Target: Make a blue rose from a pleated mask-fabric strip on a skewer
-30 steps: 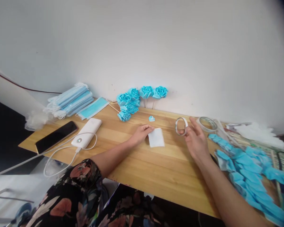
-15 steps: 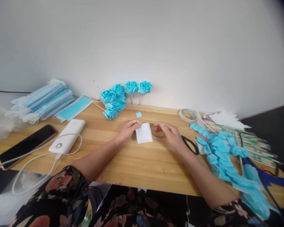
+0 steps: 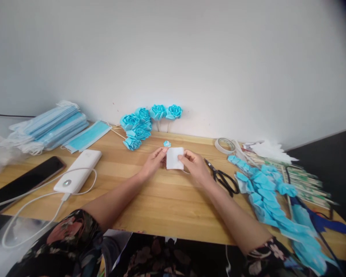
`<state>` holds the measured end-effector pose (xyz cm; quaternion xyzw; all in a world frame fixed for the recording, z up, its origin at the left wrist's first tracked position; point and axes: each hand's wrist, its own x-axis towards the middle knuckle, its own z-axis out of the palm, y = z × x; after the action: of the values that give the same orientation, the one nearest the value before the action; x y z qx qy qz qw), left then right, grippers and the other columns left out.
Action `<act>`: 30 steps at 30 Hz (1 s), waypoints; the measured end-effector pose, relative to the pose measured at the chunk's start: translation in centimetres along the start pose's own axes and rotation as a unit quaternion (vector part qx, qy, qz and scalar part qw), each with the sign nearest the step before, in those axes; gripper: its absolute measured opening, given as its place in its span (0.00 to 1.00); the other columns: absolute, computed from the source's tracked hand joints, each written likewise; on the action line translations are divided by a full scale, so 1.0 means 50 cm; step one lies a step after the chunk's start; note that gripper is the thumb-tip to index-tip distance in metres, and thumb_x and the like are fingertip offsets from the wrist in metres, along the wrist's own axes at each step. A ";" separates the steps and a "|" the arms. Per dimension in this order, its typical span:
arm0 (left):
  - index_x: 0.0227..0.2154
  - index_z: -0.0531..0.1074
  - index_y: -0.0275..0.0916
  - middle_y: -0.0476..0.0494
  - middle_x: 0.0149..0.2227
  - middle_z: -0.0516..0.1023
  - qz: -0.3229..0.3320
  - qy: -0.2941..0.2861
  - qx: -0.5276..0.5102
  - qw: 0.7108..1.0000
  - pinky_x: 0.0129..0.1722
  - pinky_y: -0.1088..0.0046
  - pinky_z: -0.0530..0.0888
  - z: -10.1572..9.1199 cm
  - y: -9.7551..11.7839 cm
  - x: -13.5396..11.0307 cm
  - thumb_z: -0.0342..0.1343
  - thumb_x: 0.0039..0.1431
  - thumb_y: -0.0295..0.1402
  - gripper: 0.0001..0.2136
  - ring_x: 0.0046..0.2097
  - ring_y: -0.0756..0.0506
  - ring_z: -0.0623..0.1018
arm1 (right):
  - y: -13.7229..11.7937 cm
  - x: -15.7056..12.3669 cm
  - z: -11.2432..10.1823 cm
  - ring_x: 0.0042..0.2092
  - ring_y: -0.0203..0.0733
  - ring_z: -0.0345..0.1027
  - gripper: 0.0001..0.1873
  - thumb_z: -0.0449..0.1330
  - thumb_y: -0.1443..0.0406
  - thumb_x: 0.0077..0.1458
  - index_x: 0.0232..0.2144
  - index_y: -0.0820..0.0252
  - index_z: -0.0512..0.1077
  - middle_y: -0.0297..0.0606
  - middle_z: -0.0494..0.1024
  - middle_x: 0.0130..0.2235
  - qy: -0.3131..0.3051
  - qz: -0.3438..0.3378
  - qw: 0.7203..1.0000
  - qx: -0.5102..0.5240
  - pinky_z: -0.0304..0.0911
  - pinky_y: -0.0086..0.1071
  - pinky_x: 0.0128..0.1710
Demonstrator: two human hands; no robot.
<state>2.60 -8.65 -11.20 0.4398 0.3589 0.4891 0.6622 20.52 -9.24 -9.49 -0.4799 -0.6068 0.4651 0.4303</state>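
A small white square of fabric (image 3: 173, 161) is held up over the middle of the table. My left hand (image 3: 154, 162) pinches its left edge, and my right hand (image 3: 196, 166) grips its right side with the thumb lying on the face. Below the right fingers a thin, pale loop shows in part; what it belongs to is hidden. Just beyond the square lies a tiny blue-and-white folded piece (image 3: 167, 144). Black-handled scissors (image 3: 224, 180) rest to the right of my right forearm.
Blue fabric roses (image 3: 137, 129) on sticks lean by the wall. To the left are stacked face masks (image 3: 54, 127), a power bank (image 3: 79, 171) with a cable, and a phone (image 3: 25, 184). Rightward lie a tape roll (image 3: 225, 146), blue fabric petals (image 3: 268, 196) and green-white wrapped sticks (image 3: 305, 179).
My right hand has moved left and now grips the white square's right side. The scissors, earlier mostly covered by that hand, show more fully. The view has shifted slightly.
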 end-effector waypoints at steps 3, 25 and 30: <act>0.42 0.73 0.36 0.49 0.29 0.73 -0.010 -0.021 0.010 1.000 0.26 0.75 0.70 0.001 -0.006 0.002 0.65 0.45 0.57 0.30 0.28 0.50 0.72 | 0.006 -0.011 0.003 0.29 0.34 0.61 0.13 0.61 0.55 0.54 0.29 0.60 0.70 0.30 0.69 0.27 0.019 -0.006 1.000 -0.001 0.57 0.28 0.31; 0.29 0.70 0.36 0.51 0.26 0.74 0.057 0.019 0.080 0.995 0.29 0.77 0.66 0.008 0.001 -0.002 0.68 0.42 0.50 0.22 0.27 0.53 0.70 | 0.013 -0.020 0.001 0.37 0.39 0.71 0.22 0.62 0.59 0.51 0.49 0.57 0.74 0.38 0.78 0.40 0.044 -0.031 0.998 0.009 0.68 0.33 0.39; 0.28 0.69 0.37 0.52 0.24 0.70 0.081 0.041 0.098 0.991 0.29 0.77 0.67 0.001 0.008 -0.008 0.63 0.51 0.51 0.20 0.27 0.53 0.69 | 0.016 -0.021 -0.002 0.37 0.39 0.71 0.22 0.62 0.59 0.51 0.50 0.57 0.74 0.38 0.78 0.41 0.055 -0.045 0.997 -0.011 0.69 0.33 0.40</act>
<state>2.40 -8.98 -10.82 0.5101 0.3949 0.5210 0.5589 20.93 -10.17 -10.33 -0.4814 -0.6084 0.4115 0.4784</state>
